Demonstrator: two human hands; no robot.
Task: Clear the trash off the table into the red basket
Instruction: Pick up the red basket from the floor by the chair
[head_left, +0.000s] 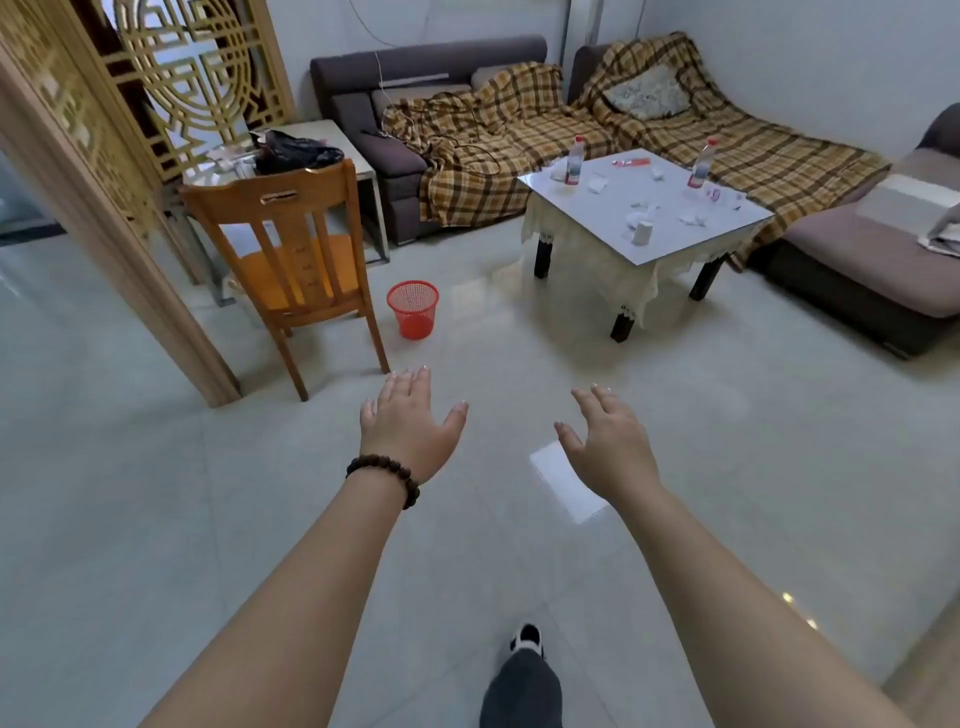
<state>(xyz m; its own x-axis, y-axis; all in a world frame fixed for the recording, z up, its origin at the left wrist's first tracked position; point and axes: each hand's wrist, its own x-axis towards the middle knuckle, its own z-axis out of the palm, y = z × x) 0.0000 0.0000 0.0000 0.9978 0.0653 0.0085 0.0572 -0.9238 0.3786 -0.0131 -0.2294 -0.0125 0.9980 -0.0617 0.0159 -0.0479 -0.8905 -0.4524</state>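
A low white-topped table (602, 208) stands ahead on the right. On it lie several crumpled white tissues (640, 215), a small white cup (643, 233), a red wrapper (631, 162) and two plastic bottles (574, 161) (700, 166). The red basket (413, 309) stands upright on the floor, left of the table and beside a chair. My left hand (410, 421), with a bead bracelet at the wrist, and my right hand (610, 441) are stretched out over the floor, fingers spread, holding nothing. Both are well short of the table and the basket.
A wooden chair (291, 249) stands just left of the basket, before a side table with a black bag (293, 150). Sofas with plaid covers (498, 130) wrap behind and right of the table. A wooden post (119, 260) rises at left. My foot (527, 639) is on the tiled floor.
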